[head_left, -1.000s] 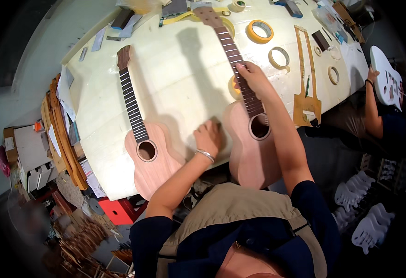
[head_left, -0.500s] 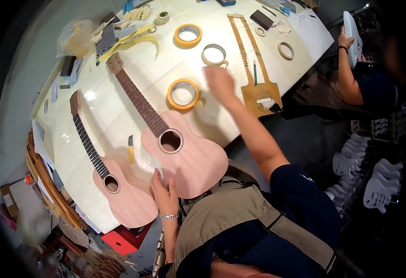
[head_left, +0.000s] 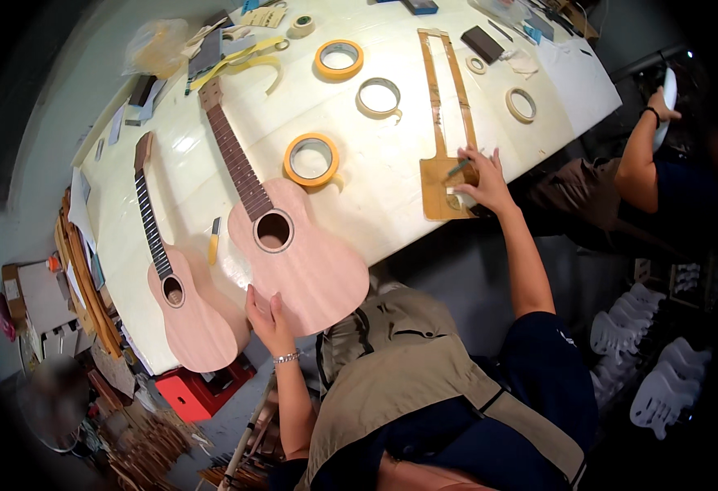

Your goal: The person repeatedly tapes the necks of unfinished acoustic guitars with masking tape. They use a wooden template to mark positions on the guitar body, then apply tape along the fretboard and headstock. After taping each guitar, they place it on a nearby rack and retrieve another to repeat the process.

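My left hand (head_left: 270,326) grips the lower left edge of an unfinished pinkish wooden ukulele (head_left: 314,274), its thumb toward the top face. That ukulele lies face up, neck pointing away from me. Farther right, my right hand (head_left: 487,182) is over the wide end of a flat brown long-slotted template (head_left: 434,176). A dark green pencil (head_left: 458,168) slants at its curled fingers and seems to be held there; the exact grip is partly hidden. Close to the thumb is a small white block (head_left: 455,193). A second ukulele (head_left: 199,331) rests left of my left hand.
Between the ukuleles lies a yellow-handled cutter knife (head_left: 214,242). Tape rolls sit mid-table, including an orange one (head_left: 288,161) and a tan one (head_left: 361,100). A dark block (head_left: 482,44) is at the back. Another person (head_left: 641,168) holds a pale object at right.
My right hand has moved right and nearer, from beside the tape rolls onto the template. The pencil has shifted and turned aslant. My left hand stays on the ukulele; the whole view has shifted.
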Available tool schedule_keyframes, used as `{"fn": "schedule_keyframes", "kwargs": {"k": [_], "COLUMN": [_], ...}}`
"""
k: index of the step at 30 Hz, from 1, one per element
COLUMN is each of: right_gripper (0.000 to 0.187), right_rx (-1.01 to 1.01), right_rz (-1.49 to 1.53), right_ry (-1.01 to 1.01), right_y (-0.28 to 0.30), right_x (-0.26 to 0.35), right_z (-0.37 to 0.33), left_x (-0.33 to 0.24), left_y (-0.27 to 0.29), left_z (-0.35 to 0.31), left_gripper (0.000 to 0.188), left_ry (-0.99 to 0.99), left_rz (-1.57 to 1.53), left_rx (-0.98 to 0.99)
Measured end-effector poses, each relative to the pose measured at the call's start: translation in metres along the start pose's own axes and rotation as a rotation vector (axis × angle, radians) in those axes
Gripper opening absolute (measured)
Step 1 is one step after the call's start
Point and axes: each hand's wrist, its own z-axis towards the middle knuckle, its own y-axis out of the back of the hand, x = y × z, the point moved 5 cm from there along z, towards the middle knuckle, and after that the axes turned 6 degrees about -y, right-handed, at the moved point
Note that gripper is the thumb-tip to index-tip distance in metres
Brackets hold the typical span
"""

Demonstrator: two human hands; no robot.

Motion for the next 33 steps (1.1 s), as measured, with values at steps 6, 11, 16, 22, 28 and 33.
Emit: {"fn": "schedule_keyframes", "kwargs": {"k": [6, 11, 16, 22, 28, 33], "right_gripper": [0.05, 0.049, 0.044, 0.047, 0.045, 0.039], "right_rx": [0.113, 0.104, 0.367, 0.368, 0.45, 0.378], "right_rz": [0.162, 0.429, 0.334, 0.204, 0.154, 0.144], "right_ry": [0.049, 0.191, 0.608, 0.677, 0.616, 0.628], "right_y": [0.007, 0.002, -0.067, -0.129, -0.125, -0.122], "right_x": [0.008, 0.109, 0.239, 0.284, 0.289, 0.282], "right_z": [-0.002, -0.011, -0.02, 0.008, -0.016, -0.05], "left_x": [-0.019, -0.045, -0.042, -0.036, -0.029, -0.032], "left_y": [-0.012, -0.003, -0.006, -0.007, -0.01, -0.009], "left_z": [0.005, -0.016, -0.036, -0.037, -0.038, -0.037], "left_gripper": [0.057, 0.069, 0.096, 0.111, 0.104, 0.095], "left_ry": [-0.06, -0.35, -0.443, -0.499, -0.495, -0.515], "left_rz": [-0.009, 0.23, 0.193, 0.238, 0.259, 0.278], "left_rx": [-0.029, 0.112, 0.147, 0.15, 0.137, 0.16]}}
